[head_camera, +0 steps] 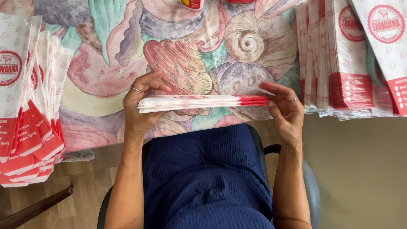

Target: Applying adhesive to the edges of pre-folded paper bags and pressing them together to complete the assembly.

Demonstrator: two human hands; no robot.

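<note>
Shell-patterned cloth (106, 76) in pastel colours covers the table. Well left of the left hand (137, 106), fanned red-and-white paper bags (29, 118) overhang the edge. That hand is clamped on one end of a thin stack of flat bags (199, 102), held level, edge-on; the right hand (286, 108) pinches the red end. Right of it lie more bag piles (347, 63).

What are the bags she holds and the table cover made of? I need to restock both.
Stack of bags: thin matte paper, seemingly; crisp flat edges, printed red and white. Table cover: likely soft cloth or vinyl with a shell print; its edge droops.
</note>
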